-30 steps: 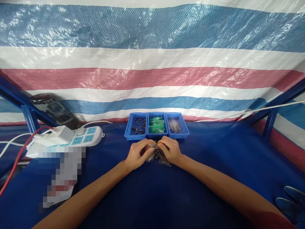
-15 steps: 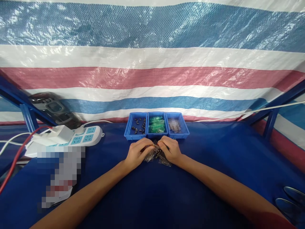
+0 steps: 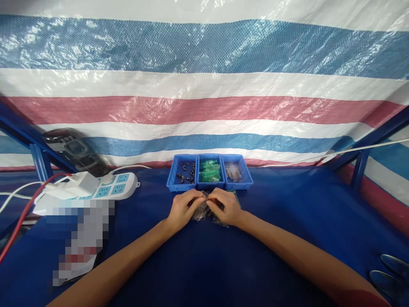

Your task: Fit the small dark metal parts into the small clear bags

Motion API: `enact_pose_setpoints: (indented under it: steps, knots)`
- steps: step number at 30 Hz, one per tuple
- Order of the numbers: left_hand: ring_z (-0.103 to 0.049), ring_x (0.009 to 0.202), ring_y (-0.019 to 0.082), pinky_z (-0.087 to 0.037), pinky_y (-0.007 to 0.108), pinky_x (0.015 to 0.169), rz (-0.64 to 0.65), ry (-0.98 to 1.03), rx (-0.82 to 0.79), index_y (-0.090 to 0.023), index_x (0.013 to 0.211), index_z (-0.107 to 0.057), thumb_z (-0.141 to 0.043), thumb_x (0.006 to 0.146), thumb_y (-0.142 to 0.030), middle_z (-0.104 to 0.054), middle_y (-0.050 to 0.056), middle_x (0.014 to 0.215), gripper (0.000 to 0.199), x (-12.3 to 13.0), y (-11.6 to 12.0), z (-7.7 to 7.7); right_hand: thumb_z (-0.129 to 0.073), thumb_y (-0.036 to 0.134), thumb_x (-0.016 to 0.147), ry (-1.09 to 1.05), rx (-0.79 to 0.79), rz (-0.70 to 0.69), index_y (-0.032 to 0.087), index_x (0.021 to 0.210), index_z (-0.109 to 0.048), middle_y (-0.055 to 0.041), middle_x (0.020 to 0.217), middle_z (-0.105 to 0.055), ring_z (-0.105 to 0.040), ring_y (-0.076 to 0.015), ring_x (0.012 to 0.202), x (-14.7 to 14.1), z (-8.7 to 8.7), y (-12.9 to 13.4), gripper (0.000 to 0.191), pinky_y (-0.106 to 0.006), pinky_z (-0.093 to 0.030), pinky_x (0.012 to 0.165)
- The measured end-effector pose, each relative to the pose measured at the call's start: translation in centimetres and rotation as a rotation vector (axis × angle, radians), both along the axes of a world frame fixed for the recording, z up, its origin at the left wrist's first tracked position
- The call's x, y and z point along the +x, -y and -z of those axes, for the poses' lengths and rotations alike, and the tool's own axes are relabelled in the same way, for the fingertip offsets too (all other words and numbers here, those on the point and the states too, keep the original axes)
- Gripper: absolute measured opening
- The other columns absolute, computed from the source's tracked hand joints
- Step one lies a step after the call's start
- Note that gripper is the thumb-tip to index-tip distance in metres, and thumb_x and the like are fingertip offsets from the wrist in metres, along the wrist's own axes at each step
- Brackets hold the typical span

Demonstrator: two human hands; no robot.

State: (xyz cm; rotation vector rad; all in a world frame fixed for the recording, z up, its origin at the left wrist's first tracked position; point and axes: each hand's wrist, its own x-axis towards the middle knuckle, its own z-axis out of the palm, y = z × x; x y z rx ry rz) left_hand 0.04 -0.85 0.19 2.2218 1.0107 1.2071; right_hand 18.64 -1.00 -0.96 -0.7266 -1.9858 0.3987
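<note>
My left hand [image 3: 182, 209] and my right hand [image 3: 227, 207] meet in the middle of the blue table. Both are closed, thumbs and fingertips pinching a small clear plastic bag [image 3: 204, 194] between them. The fingers cover most of it, so I cannot tell what is inside. Under the hands lie more small clear bags [image 3: 199, 213], with dark little pieces among them partly hidden. A greenish packet [image 3: 235, 197] shows behind my right hand. Just beyond stand three blue bins: dark screw-like parts [image 3: 182, 177] in the left, green packets [image 3: 210, 172] in the middle, clear bags [image 3: 234, 172] in the right.
A white power strip [image 3: 128, 187] with plugs and cables lies at the left. Behind it leans a dark device [image 3: 76, 149]. A pair of glasses [image 3: 386, 277] rests at the right edge. Striped sheeting [image 3: 204, 108] hangs behind the table.
My fingertips have come closer together on the small bag. The greenish packet behind my right hand shows more. The whole scene sits slightly lower in the picture.
</note>
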Motion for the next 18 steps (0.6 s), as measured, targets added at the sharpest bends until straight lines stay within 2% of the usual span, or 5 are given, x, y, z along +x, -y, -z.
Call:
enact_pose_setpoints:
  steps: [7, 13, 18]
  knots:
    - [-0.060, 0.061, 0.011, -0.048, 0.020, 0.058, -0.024, -0.019, -0.086, -0.017, 0.095, -0.063, -0.060, 0.084, -0.029, -0.067, 0.001, 0.077, 0.017, 0.19, 0.09, 0.05, -0.046, 0.024, 0.088, -0.077, 0.038, 0.117, 0.018, 0.079, -0.056, -0.0003, 0.063, -0.051, -0.047, -0.0117, 0.055, -0.17, 0.15, -0.08, 0.015, -0.024, -0.039, 0.050]
    - [-0.052, 0.054, 0.009, -0.042, 0.020, 0.053, -0.031, -0.028, -0.062, -0.016, 0.082, -0.062, -0.059, 0.085, -0.028, -0.060, -0.001, 0.066, 0.013, 0.34, 0.18, -0.24, -0.047, 0.026, 0.088, -0.084, 0.038, 0.139, 0.018, 0.077, -0.056, -0.0003, 0.062, -0.051, -0.047, -0.0117, 0.053, -0.19, 0.02, -0.03, 0.016, -0.024, -0.040, 0.050]
    - [-0.050, 0.054, 0.008, -0.040, 0.020, 0.054, -0.011, -0.009, -0.035, -0.015, 0.072, -0.057, -0.055, 0.087, -0.027, -0.055, -0.002, 0.062, 0.019, 0.17, -0.07, -0.02, -0.048, 0.024, 0.087, -0.112, 0.010, 0.139, 0.018, 0.076, -0.055, 0.0003, 0.062, -0.050, -0.047, -0.0113, 0.053, -0.11, -0.24, 0.06, 0.015, -0.024, -0.039, 0.051]
